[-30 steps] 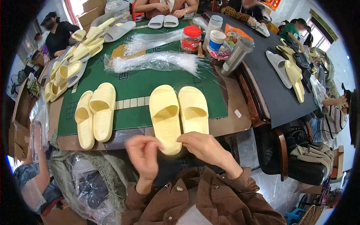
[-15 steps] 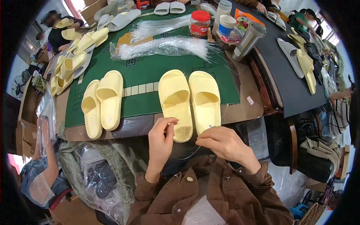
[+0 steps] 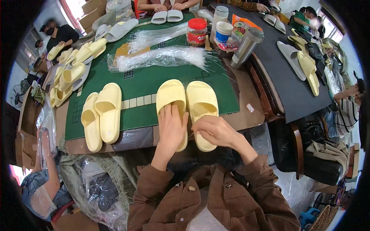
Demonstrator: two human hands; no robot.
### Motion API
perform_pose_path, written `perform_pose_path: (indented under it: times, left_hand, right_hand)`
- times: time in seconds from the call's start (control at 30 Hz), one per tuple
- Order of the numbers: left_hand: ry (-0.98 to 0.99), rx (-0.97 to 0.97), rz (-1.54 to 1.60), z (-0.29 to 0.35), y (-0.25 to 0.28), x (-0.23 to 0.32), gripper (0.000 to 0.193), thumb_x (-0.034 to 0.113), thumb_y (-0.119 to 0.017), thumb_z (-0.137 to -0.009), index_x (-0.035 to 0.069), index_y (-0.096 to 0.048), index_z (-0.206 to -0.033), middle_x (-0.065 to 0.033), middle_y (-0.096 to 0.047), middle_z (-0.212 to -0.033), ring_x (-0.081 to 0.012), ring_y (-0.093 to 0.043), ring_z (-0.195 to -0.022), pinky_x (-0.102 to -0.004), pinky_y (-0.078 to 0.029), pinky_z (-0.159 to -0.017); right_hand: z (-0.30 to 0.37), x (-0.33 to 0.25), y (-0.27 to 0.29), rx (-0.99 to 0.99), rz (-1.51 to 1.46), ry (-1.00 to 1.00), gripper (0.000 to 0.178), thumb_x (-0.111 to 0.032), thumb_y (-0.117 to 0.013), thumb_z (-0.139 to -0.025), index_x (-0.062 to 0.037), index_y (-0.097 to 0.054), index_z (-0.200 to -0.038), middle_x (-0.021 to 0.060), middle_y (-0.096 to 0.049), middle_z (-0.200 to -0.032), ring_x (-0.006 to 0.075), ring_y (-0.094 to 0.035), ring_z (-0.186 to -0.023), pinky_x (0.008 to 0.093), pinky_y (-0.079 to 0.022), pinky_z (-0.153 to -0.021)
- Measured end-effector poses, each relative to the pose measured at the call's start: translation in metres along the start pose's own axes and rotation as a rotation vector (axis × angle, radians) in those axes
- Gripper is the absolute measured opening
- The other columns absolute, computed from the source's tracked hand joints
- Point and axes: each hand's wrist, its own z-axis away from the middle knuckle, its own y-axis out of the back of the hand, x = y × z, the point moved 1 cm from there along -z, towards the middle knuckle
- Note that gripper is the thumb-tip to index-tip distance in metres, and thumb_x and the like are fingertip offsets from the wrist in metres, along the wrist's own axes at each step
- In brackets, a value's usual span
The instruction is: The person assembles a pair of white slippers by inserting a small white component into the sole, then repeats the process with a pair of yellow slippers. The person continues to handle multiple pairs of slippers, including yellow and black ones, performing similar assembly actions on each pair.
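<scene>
Head camera view, nearest first: the brown sleeves (image 3: 148, 188) rise from the lower edge, and the bare wrists lead to a pair of yellow slippers at the centre of the frame, on the near edge of the desk (image 3: 248, 86). Toes point away and heels sit toward the wearer of the sleeves, presumably so the foot openings face the hands and both shoes stay within easy reach.

The left hand (image 3: 172, 125) lies palm down along the left slipper (image 3: 171, 91), its fingers stretched forward under the strap, which probably steadies the shoe. Its fingertips are hidden, so I can't tell whether that grip is closed on anything. The right hand (image 3: 216, 131) comes in from the lower right, wrist bent inward, over the right slipper (image 3: 202, 109) — thumb and fingers drawn together in a pinch on what looks like a thin strand (image 3: 192, 134), too fine to follow far.

Left of centre, another yellow pair (image 3: 108, 111) stands side by side on the green mat (image 3: 142, 119), likely set aside to free the working spot. Beyond the hands lie bundles of clear strands (image 3: 163, 59), probably kept within arm's reach; then a red-lidded jar (image 3: 197, 32) and a steel flask (image 3: 247, 47). Farther off, a slipper pile (image 3: 75, 65) fills the upper left, and grey slippers (image 3: 167, 16) sit at the top — before another person's hands.
</scene>
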Motion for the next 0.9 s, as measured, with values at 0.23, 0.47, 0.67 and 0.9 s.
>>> perform_pose_path:
  times: [0.23,0.47,0.67,0.9]
  left_hand:
    - [0.139,-0.271,-0.021,-0.035,-0.027,-0.013,0.045,0.035,-0.047,-0.096,-0.008,-0.056,-0.106,-0.0293,-0.058,-0.106,-0.0458,-0.055,-0.099,-0.0511,-0.042,-0.088]
    - [0.192,-0.329,0.262,-0.041,-0.032,-0.031,0.061,0.05,-0.049,-0.093,-0.01,-0.06,-0.093,-0.0282,-0.063,-0.084,-0.0418,-0.063,-0.083,-0.0455,-0.048,-0.075]
    - [0.077,-0.462,0.202,-0.026,-0.03,-0.006,0.074,0.058,-0.064,-0.08,-0.012,-0.055,-0.102,-0.0301,-0.06,-0.1,-0.0409,-0.062,-0.091,-0.0456,-0.048,-0.079]
    - [0.014,-0.456,0.041,-0.02,-0.04,-0.009,0.062,0.048,-0.061,-0.086,-0.01,-0.053,-0.106,-0.0289,-0.057,-0.106,-0.0418,-0.059,-0.096,-0.0487,-0.047,-0.081]
  right_hand:
    - [-0.005,0.027,-0.013,0.142,0.375,0.11,0.013,-0.005,-0.059,-0.076,-0.0034,-0.059,-0.089,0.011,-0.058,-0.093,0.0299,-0.059,-0.086,0.0437,-0.048,-0.07]
    - [0.012,0.03,-0.001,0.161,0.749,-0.115,0.023,-0.008,-0.06,-0.071,-0.0052,-0.063,-0.093,0.0074,-0.054,-0.098,0.0233,-0.056,-0.09,0.0347,-0.048,-0.073]
    - [0.013,0.035,-0.009,0.178,0.675,-0.06,0.025,-0.007,-0.061,-0.071,-0.0044,-0.062,-0.096,0.0079,-0.059,-0.098,0.0244,-0.061,-0.087,0.0352,-0.051,-0.074]
    - [0.015,0.036,-0.004,0.117,0.643,-0.036,0.026,-0.008,-0.059,-0.072,-0.0034,-0.06,-0.098,0.0077,-0.057,-0.095,0.0233,-0.061,-0.085,0.0322,-0.053,-0.071]
